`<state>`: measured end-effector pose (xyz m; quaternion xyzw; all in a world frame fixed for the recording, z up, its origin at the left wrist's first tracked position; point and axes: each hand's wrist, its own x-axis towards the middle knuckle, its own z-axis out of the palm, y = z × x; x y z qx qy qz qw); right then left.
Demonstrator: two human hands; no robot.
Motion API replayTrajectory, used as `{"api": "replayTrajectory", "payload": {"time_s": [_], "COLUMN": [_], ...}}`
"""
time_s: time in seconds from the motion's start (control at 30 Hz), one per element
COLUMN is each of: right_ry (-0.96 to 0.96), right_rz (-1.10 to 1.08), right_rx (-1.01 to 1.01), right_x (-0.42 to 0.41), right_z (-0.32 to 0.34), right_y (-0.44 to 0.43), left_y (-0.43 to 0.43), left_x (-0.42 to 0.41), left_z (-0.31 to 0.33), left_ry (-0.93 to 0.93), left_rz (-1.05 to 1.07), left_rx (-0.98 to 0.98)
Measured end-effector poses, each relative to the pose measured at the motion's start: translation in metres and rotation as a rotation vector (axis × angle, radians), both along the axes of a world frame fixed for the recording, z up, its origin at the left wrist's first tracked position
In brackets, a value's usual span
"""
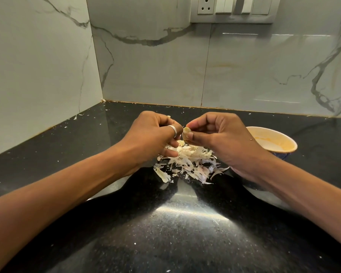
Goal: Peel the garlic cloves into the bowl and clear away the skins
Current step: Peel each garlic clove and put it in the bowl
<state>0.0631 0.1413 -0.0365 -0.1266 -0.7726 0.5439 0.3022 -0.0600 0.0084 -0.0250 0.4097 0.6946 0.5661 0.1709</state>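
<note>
Both hands raised over skins pile point(189, 160) on worktop point(175, 223). Right hand point(219, 136) fingers pinch garlic clove point(186, 133); left hand point(156, 136) fingers curled, contents unclear. Bowl point(274, 143) just right.

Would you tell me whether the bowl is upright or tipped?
Upright: the bowl stands on the counter, its rim facing up.

The counter point(185, 223) is black polished stone, finely speckled and glossy enough to mirror the light. The wall tiles point(156, 66) are smooth, shiny, marble-look white with grey veins. The garlic skins point(187, 160) look thin, dry and papery. The garlic clove point(186, 133) is pale and smooth. The ring point(173, 130) on the left hand point(154, 138) is bright, polished metal. The bowl point(283, 138) looks glazed. The switch plate point(232, 18) has a dull grey finish.
</note>
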Motion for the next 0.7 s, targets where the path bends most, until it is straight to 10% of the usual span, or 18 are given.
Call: {"api": "replayTrajectory", "payload": {"time_s": [0.7], "right_ry": [0.067], "right_rz": [-0.003], "right_rx": [-0.326], "right_x": [0.007], "right_z": [0.017], "right_y": [-0.003], "left_y": [0.002], "left_x": [-0.01], "left_z": [-0.005], "left_ry": [0.176], "left_rz": [0.133], "left_rx": [0.01]}}
